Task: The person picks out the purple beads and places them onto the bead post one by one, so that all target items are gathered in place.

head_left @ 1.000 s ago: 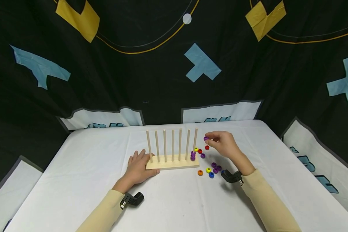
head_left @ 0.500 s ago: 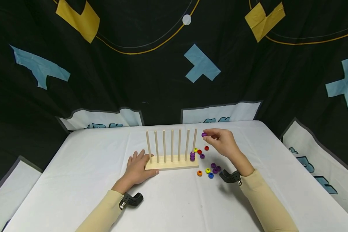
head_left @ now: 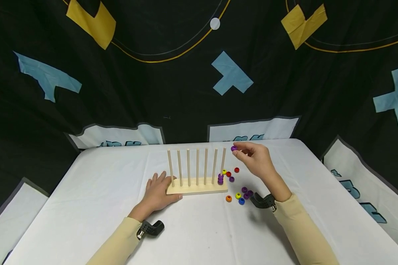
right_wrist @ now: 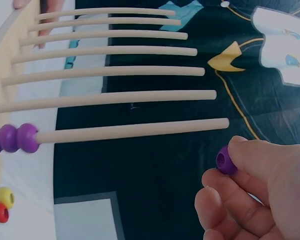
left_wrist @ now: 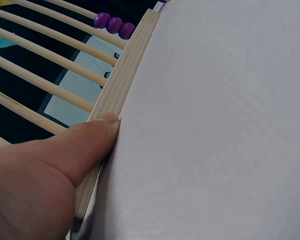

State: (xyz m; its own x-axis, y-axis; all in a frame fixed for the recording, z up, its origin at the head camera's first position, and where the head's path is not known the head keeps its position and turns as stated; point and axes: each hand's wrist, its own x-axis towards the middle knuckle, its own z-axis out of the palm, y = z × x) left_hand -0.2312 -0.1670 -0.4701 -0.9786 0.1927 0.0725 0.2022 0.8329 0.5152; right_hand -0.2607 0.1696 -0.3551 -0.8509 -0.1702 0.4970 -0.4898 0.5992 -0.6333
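Note:
A wooden peg stand point(head_left: 197, 189) holds an upright row of several pegs. My left hand point(head_left: 157, 191) holds its left end, the thumb point(left_wrist: 92, 142) along the front face and the index finger at the back corner; the other fingers spread over the cloth. Three purple beads point(right_wrist: 10, 138) are stacked on the rightmost peg point(right_wrist: 135, 131). My right hand point(head_left: 253, 156) pinches another purple bead point(right_wrist: 225, 161) between thumb and fingertips, just right of that peg's top and apart from it. The bead's hole shows, facing the peg in the right wrist view.
Loose beads lie right of the stand: a yellow bead point(head_left: 224, 172), red ones point(head_left: 237, 170) and a purple one behind; an orange bead point(head_left: 229, 198), a blue bead point(head_left: 241, 201), yellow and several purple ones in front. A white cloth point(head_left: 199, 232) covers the table, before a black curtain point(head_left: 172, 95).
My right hand has lifted the purple bead from beside the rightmost peg up to about its top. My left hand and the stand have stayed in place.

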